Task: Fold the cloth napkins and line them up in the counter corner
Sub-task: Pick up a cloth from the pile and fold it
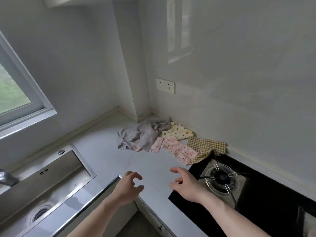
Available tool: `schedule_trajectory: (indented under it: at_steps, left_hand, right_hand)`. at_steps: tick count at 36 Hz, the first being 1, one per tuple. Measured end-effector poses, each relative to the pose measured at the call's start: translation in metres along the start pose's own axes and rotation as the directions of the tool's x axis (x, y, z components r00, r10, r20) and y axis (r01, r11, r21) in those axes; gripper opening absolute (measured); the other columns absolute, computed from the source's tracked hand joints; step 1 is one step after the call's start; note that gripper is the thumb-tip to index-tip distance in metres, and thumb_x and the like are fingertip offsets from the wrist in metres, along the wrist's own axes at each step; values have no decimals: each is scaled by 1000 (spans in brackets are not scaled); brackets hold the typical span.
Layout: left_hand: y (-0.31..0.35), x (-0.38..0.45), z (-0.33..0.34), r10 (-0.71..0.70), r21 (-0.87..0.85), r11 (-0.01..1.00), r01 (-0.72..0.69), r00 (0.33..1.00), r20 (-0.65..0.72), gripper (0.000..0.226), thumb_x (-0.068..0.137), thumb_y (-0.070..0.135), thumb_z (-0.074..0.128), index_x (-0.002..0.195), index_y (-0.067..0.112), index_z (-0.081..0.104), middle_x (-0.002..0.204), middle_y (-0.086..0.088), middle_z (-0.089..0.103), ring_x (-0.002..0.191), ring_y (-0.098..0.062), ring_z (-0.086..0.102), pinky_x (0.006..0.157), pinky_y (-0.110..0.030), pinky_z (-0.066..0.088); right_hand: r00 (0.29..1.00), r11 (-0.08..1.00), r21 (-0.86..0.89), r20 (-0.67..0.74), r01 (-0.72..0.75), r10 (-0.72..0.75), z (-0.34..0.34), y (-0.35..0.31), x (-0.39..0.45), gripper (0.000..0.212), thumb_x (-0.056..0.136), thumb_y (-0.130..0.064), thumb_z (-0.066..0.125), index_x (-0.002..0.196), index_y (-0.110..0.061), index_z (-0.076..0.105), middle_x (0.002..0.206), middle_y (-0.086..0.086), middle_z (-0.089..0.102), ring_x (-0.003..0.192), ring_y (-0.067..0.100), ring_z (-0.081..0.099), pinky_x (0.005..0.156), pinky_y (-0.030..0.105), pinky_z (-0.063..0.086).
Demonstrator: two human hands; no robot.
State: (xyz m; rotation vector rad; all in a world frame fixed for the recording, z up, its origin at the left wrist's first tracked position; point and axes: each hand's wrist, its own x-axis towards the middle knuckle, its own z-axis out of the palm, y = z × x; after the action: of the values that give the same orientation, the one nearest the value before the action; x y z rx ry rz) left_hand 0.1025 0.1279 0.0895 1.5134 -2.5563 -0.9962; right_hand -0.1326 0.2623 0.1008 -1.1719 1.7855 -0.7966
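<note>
Several cloth napkins lie loose and unfolded in the counter corner: a crumpled grey one (145, 134), a cream one with brown dots (177, 132), a pink flowered one (177, 149) and a tan checked one (206, 146) whose edge hangs over the hob. My left hand (128, 189) and my right hand (186, 183) hover over the white counter (106, 151) in front of the pile. Both hold nothing, fingers apart and curled. Neither touches a napkin.
A steel sink (51, 189) with a drain is at the left, a tap end at the far left. A black gas hob (220, 178) with a burner sits at the right. A double wall socket (165, 85) is above the corner. A window is at left.
</note>
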Motion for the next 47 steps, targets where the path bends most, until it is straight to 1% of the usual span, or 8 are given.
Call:
schedule_trajectory:
  at_steps: [7,17,28,34,38,41,44,47]
  left_hand:
    - [-30,107,-12,16,143,989,-39,988,154,37,93,36,67,127,26,56,144,0,38,115,-18,58,99,-27,46]
    - [-60,221,-28,111,418,862,-287,912,396,58,92,34,59,147,24,44,162,-5,13,143,-30,34,114,-38,39]
    - [-63,316,-26,88,433,839,-330,867,491,60,86,29,55,146,32,45,161,1,16,137,-28,39,113,-41,37]
    - [-75,337,-13,91,368,870,-330,838,538,70,84,14,45,152,31,39,168,2,2,146,-32,27,120,-48,28]
    - [-79,344,-13,140,311,891,-331,852,505,73,85,11,43,156,27,35,166,0,19,146,-30,31,122,-43,25]
    - [-81,347,-19,192,194,937,-292,890,414,53,90,12,47,142,17,54,150,-7,47,135,-28,47,114,-38,37]
    - [-76,344,-40,288,22,955,-296,942,172,27,95,26,59,118,16,70,127,-8,67,116,-29,63,94,-36,50]
    - [-69,335,-67,326,-186,927,-326,945,-35,20,95,19,64,112,16,76,116,-4,75,105,-23,71,87,-31,55]
  right_hand:
    - [986,994,31,-129,-106,109,14,1,37,42,92,-33,66,128,-43,47,137,-18,40,116,-2,51,90,16,45]
    - [918,963,162,-303,-214,255,59,-42,95,38,92,-36,66,125,-45,51,134,-21,42,116,-5,51,78,15,52]
    - [822,913,324,-430,-247,374,76,-98,111,36,92,-37,68,124,-48,53,130,-25,43,114,-8,54,75,16,53]
    - [773,862,376,-411,-339,483,85,-102,108,36,94,-36,66,125,-48,52,127,-15,48,101,-3,58,55,7,43]
    - [761,847,387,-400,-364,510,92,-108,107,35,95,-36,65,125,-47,52,126,-12,50,95,-2,58,56,7,43]
    - [760,847,378,-399,-374,514,96,-114,103,35,96,-35,65,126,-46,52,126,-10,51,102,-3,57,61,7,46]
    - [757,842,386,-397,-376,520,98,-117,98,35,95,-34,65,125,-47,52,125,-12,54,101,-8,58,63,5,46]
    - [752,834,434,-407,-340,518,97,-120,99,33,92,-34,68,119,-49,56,115,-9,66,83,-8,63,62,8,45]
